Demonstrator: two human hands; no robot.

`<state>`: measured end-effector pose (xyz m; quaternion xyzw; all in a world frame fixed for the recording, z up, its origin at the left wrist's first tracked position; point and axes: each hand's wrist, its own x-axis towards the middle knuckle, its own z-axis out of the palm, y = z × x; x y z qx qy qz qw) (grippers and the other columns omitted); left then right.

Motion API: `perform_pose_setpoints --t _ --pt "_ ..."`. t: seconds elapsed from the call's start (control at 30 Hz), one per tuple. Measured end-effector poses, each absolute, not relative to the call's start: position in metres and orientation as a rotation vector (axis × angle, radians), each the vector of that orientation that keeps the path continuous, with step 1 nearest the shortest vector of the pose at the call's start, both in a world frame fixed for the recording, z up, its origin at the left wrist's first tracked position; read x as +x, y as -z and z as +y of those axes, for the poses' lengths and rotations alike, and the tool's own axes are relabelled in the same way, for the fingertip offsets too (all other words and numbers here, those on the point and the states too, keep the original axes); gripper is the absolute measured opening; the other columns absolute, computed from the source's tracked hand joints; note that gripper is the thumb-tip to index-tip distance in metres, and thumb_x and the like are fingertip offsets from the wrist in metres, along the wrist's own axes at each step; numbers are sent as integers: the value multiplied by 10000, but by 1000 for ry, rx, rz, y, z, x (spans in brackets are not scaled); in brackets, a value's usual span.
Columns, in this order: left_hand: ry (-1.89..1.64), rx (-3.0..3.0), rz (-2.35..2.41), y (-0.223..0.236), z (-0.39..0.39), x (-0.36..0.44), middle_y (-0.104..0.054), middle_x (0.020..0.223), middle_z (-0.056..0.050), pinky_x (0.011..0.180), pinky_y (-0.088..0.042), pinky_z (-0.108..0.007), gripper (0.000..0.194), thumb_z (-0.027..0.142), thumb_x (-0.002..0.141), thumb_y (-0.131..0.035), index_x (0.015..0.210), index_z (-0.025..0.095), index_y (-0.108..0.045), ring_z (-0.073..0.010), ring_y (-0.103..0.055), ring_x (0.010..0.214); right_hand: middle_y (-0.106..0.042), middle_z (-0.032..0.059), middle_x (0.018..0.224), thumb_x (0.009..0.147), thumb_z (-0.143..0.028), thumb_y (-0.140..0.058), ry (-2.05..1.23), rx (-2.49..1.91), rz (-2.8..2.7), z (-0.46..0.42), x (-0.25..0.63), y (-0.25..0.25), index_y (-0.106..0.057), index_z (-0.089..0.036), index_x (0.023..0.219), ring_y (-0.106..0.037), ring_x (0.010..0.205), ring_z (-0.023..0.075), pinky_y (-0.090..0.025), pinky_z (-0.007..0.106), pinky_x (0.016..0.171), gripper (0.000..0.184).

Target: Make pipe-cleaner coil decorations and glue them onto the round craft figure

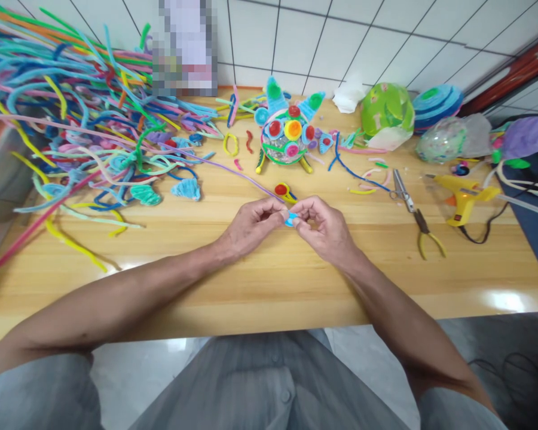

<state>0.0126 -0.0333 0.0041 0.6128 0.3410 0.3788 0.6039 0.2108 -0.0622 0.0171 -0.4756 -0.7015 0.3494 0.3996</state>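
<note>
The left hand [256, 226] and the right hand [323, 230] meet over the wooden counter [269, 286], thumbs and forefingers pinched closed on a small blue piece [290, 220] between them. The fingertips hide much of that piece, so its full shape cannot be told. A thin purple stem [237, 173] runs from the fingertips of the left hand away to the upper left, toward a big tangled heap of fuzzy stems [94, 113] in many colours; whether it joins the blue piece is hidden. Just beyond the two hands lies a red and yellow piece [286, 192], and farther out behind it stands a decorated figure [287, 134] with pointed blue and green ears, round coils on its face and short legs. Between the heap and the left hand are a light blue fuzzy piece [186, 189] and a green one [146, 194]. Beyond the right hand and off to its right lie a dark blue stem [356, 171], scissors [402, 190] and yellow-handled pliers [425, 233], the tips of these two close together. Farther right is a yellow glue gun [462, 198], and behind the tools sits a bright green wrapped bundle [387, 111].
</note>
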Motion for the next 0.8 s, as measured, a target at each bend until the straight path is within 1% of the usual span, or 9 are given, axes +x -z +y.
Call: perform_pose_setpoints --t 0.13,0.27,0.4,0.57,0.67,0.8 --pt "-852 1389 786 -4 -34 13 -745 875 -34 794 -491 -269 317 467 900 -727 920 151 -737 -152 -649 813 -664 -20 821 898 -202 -641 -897 -1203 -1812 -63 212 -20 -617 -234 1045 -623 725 129 -496 270 696 152" --pt "-845 1400 779 -5 -33 12 -741 860 -31 784 -485 -270 299 448 895 -729 902 150 -744 -149 -643 795 -655 -27 810 885 -180 -645 -863 -1201 -1856 -64 212 -22 -611 -236 1064 -617 710 124 -496 262 693 191" --pt "-840 1445 757 -6 -31 11 -712 802 -19 753 -475 -268 286 428 901 -712 848 147 -722 -141 -615 750 -627 -31 774 887 -159 -623 -812 -1187 -1897 -64 211 -22 -621 -227 1009 -598 688 118 -486 255 676 140" --pt "-833 1505 740 -5 -29 11 -666 757 2 726 -460 -257 264 390 914 -683 801 151 -689 -127 -580 721 -652 -23 775 869 -166 -631 -796 -1204 -1899 -63 211 -19 -634 -222 957 -617 691 126 -489 262 668 104" --pt "-846 1491 756 -3 -29 12 -667 780 -5 726 -454 -256 276 414 913 -688 828 151 -686 -128 -580 734 -663 -16 782 863 -187 -642 -816 -1242 -1852 -62 212 -16 -643 -224 931 -625 705 137 -496 272 675 78" --pt "-846 1423 759 -1 -31 14 -666 790 -7 706 -450 -253 303 453 891 -728 906 153 -685 -127 -576 728 -644 -22 751 862 -202 -662 -842 -1255 -1787 -61 214 -14 -659 -226 928 -609 683 138 -487 278 659 71"
